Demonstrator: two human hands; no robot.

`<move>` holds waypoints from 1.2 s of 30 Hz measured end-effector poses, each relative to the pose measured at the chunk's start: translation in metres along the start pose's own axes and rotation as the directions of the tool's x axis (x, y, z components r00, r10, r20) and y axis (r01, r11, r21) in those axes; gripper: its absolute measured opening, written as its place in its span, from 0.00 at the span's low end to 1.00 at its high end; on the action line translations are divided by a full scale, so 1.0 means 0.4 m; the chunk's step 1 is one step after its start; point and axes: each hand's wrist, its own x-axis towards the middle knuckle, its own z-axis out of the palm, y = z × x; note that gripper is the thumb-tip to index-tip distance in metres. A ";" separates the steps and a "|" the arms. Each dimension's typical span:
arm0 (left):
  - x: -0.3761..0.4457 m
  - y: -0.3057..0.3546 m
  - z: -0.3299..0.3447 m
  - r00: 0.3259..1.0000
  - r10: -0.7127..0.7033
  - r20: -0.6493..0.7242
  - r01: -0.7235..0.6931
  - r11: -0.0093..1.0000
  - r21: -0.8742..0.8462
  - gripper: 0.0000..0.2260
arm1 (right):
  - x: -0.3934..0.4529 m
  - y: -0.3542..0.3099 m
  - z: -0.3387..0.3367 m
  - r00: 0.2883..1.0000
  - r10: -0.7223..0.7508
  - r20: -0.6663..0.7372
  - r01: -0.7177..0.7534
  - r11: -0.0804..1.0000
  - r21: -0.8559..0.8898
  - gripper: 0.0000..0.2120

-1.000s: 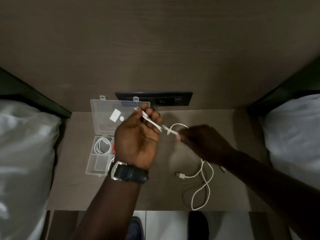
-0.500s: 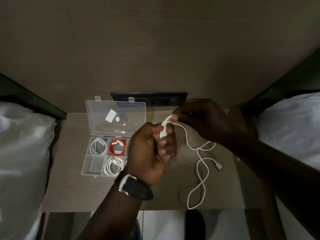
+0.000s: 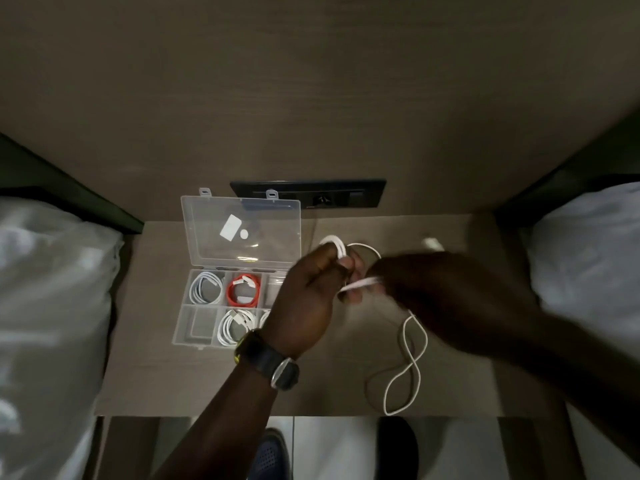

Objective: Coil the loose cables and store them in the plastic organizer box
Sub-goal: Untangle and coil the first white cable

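On the small wooden table [image 3: 145, 382] sits a clear plastic organizer box [image 3: 194, 327] with its lid [image 3: 242, 233] standing open against the wall. Just right of the box, the left hand [image 3: 304, 303] is closed around a few loops of a white cable [image 3: 410, 348], and a loop sticks out above the fingers. A dark watch [image 3: 273, 365] is on that wrist. The right hand [image 3: 408, 282] is just right of the left hand and almost touching it. It is blurry, but its fingers seem to pinch a stretch of the same white cable that runs between the two hands. The rest of the cable hangs down from the hands and lies in a loose figure eight on the table, further right of the box and near the table's front edge. Inside the box, the back left part holds a coiled white cable [image 3: 206, 289]. The part right of it holds a coiled red cable [image 3: 243, 291]. The front middle part holds another white coil [image 3: 235, 327]. The front left part looks bare. The left hand hides the right side of the box. Behind the box, a black socket panel [image 3: 346, 194] is set in the wall. White bedding [image 3: 48, 299] lies far left of the box, and more lies on the far right.
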 end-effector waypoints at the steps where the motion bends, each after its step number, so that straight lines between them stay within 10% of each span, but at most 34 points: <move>1: -0.010 -0.003 0.007 0.998 -0.034 0.043 0.035 0.999 -0.023 0.12 | 0.012 0.015 -0.027 0.996 0.001 -0.085 0.000 1.000 0.007 0.08; 7: -0.042 0.017 0.022 0.949 -0.147 0.278 0.283 0.787 -0.548 0.10 | 0.093 0.103 -0.037 0.929 0.161 -0.334 -0.069 0.960 0.272 0.04; 12: -0.029 0.017 -0.011 0.978 -0.069 0.195 0.203 0.498 -0.843 0.12 | 0.074 0.089 0.106 0.922 0.344 -0.177 -0.199 0.813 0.547 0.04; 19: -0.022 -0.011 -0.005 0.969 -0.235 -0.079 0.030 0.429 -0.903 0.07 | -0.016 -0.029 0.190 0.981 0.186 -0.055 -0.178 0.976 0.128 0.21; 27: -0.040 0.005 0.049 0.939 -0.241 -0.246 0.014 0.740 -0.673 0.09 | -0.006 -0.099 0.101 0.966 0.022 -0.258 -0.027 0.999 -0.018 0.02; 32: -0.047 0.010 0.048 0.940 -0.283 -0.190 0.090 0.742 -0.664 0.09 | 0.014 -0.076 0.118 0.937 0.281 -0.208 -0.076 0.745 0.663 0.16; 36: -0.048 0.000 0.050 0.938 -0.266 -0.224 0.023 0.690 -0.724 0.10 | 0.027 -0.060 0.142 0.841 0.468 -0.273 -0.117 0.650 0.751 0.12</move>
